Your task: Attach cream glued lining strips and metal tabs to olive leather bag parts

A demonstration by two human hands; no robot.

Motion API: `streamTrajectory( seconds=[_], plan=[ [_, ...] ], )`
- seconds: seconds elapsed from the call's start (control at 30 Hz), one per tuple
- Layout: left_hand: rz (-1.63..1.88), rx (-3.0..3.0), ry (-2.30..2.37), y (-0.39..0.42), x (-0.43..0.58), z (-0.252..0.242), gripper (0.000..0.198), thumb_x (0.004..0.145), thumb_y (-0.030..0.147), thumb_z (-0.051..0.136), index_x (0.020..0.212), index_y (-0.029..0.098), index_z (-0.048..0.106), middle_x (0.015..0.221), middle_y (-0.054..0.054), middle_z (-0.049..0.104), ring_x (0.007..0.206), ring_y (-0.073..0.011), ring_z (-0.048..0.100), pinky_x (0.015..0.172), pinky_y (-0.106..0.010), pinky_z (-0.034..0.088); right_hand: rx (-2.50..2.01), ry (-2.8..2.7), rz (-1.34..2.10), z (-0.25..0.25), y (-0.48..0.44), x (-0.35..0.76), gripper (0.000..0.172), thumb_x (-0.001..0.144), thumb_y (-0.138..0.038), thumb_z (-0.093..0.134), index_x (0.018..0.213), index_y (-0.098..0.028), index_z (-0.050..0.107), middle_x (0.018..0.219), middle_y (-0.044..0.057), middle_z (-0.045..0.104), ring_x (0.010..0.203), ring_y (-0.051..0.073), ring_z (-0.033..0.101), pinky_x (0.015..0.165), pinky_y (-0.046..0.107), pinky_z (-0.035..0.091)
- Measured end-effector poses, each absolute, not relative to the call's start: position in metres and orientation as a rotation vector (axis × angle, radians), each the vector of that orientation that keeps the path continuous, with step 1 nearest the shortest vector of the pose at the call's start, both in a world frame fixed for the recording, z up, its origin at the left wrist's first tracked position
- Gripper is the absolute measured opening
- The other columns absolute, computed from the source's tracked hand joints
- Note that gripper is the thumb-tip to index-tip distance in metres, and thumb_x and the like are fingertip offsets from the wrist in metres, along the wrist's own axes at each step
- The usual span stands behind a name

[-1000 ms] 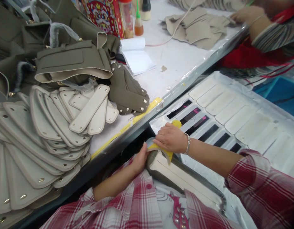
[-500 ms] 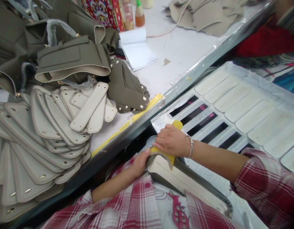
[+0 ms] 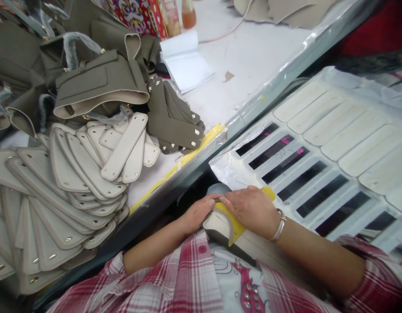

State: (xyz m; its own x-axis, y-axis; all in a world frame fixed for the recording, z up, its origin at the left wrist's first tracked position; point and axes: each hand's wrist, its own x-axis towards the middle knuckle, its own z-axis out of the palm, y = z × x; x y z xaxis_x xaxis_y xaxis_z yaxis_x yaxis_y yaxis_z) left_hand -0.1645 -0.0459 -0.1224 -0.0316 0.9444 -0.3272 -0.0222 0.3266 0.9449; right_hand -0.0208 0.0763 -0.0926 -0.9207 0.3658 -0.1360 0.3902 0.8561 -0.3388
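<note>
A partly made bag, cream with dark olive sides, lies across my lap, its near end close to my body. My left hand grips that end at the top edge, thumb and fingers closed. Lying over the bag is a flat yellow piece with a curved edge; its rounded far end pokes out beyond my right hand. The right fingers wrap over the yellow piece and press it on the bag, fingertips meeting those of the left. My right forearm covers much of the bag.
Left on the table, cream straps with metal studs are heaped beside dark olive straps and olive bags. A notepad lies behind. On the right stands a white board with cream panels and dark slots. The table edge runs diagonally.
The view has shifted a little. Both hands stay at the bag's end; the right hand has slid right and down along the yellow piece, now lying flatter over it.
</note>
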Motion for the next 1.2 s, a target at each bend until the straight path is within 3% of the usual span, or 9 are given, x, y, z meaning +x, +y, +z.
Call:
streamTrajectory(
  seconds=[0.23, 0.43, 0.53, 0.67, 0.77, 0.93, 1.07, 1.2],
  plan=[
    [0.849, 0.964, 1.261, -0.040, -0.169, -0.114, 0.044, 0.087, 0.047, 0.042, 0.117, 0.016, 0.053, 0.101, -0.006, 0.062, 0.087, -0.0179, 0.058, 0.077, -0.030, 0.046, 0.799, 2.825, -0.380, -0.078, 0.054, 0.000, 0.042, 0.096, -0.039, 0.026, 0.080, -0.019, 0.060, 0.073, 0.006, 0.067, 0.065, 0.020, 0.061, 0.060, 0.032, 0.030],
    [0.690, 1.190, 1.349, -0.029, -0.193, -0.103, 0.039, 0.082, 0.043, 0.049, 0.106, 0.016, 0.062, 0.107, -0.006, 0.063, 0.100, -0.0209, 0.055, 0.090, -0.031, 0.042, 1.208, 2.606, -0.228, -0.029, 0.037, 0.046, 0.041, 0.093, -0.040, 0.030, 0.076, -0.017, 0.059, 0.073, 0.010, 0.065, 0.070, 0.024, 0.061, 0.061, 0.033, 0.036],
    [0.663, 1.231, 1.440, -0.036, -0.203, -0.098, 0.041, 0.083, 0.047, 0.045, 0.100, 0.015, 0.065, 0.102, -0.009, 0.065, 0.090, -0.0215, 0.060, 0.079, -0.030, 0.048, 1.501, 2.436, -0.659, -0.002, 0.005, 0.076, 0.040, 0.091, -0.044, 0.030, 0.087, -0.016, 0.058, 0.083, 0.010, 0.065, 0.074, 0.022, 0.060, 0.065, 0.032, 0.041],
    [0.648, 0.863, 1.174, -0.054, -0.205, -0.094, 0.056, 0.084, 0.057, 0.038, 0.130, 0.025, 0.043, 0.092, -0.008, 0.065, 0.056, -0.0179, 0.064, 0.050, -0.027, 0.050, 1.593, 2.259, -1.460, 0.004, -0.058, 0.084, 0.042, 0.083, -0.048, 0.046, 0.107, -0.015, 0.054, 0.099, 0.008, 0.064, 0.083, 0.021, 0.060, 0.071, 0.030, 0.046],
    [0.704, 0.643, 0.942, -0.063, -0.198, -0.097, 0.064, 0.082, 0.065, 0.035, 0.136, 0.030, 0.030, 0.094, -0.009, 0.065, 0.062, -0.0233, 0.067, 0.054, -0.034, 0.053, 1.737, 2.077, -1.872, -0.015, -0.097, 0.061, 0.041, 0.079, -0.049, 0.050, 0.101, -0.015, 0.055, 0.090, 0.006, 0.065, 0.075, 0.019, 0.059, 0.064, 0.029, 0.046],
    [0.933, 0.518, 0.748, -0.066, -0.183, -0.111, 0.059, 0.083, 0.063, 0.038, 0.128, 0.025, 0.041, 0.107, -0.010, 0.062, 0.076, -0.0234, 0.066, 0.066, -0.041, 0.055, 1.870, 1.642, -2.556, -0.051, -0.124, 0.012, 0.038, 0.069, -0.045, 0.064, 0.091, -0.015, 0.056, 0.076, 0.002, 0.064, 0.060, 0.013, 0.054, 0.055, 0.025, 0.042],
    [1.087, 0.479, 0.615, -0.069, -0.176, -0.117, 0.054, 0.086, 0.061, 0.033, 0.121, 0.023, 0.049, 0.110, -0.008, 0.061, 0.091, -0.0229, 0.062, 0.078, -0.039, 0.052, 2.054, 1.321, -2.764, -0.068, -0.128, -0.017, 0.030, 0.065, -0.039, 0.068, 0.082, -0.017, 0.056, 0.061, -0.001, 0.061, 0.051, 0.013, 0.053, 0.051, 0.026, 0.042],
    [1.161, 0.470, 0.629, -0.072, -0.173, -0.119, 0.060, 0.087, 0.062, 0.028, 0.119, 0.019, 0.052, 0.103, -0.008, 0.063, 0.095, -0.0243, 0.060, 0.085, -0.037, 0.048, 2.061, 1.238, -2.917, -0.078, -0.125, -0.038, 0.022, 0.068, -0.036, 0.065, 0.078, -0.018, 0.056, 0.063, 0.001, 0.063, 0.055, 0.015, 0.057, 0.053, 0.026, 0.045]
  ],
)
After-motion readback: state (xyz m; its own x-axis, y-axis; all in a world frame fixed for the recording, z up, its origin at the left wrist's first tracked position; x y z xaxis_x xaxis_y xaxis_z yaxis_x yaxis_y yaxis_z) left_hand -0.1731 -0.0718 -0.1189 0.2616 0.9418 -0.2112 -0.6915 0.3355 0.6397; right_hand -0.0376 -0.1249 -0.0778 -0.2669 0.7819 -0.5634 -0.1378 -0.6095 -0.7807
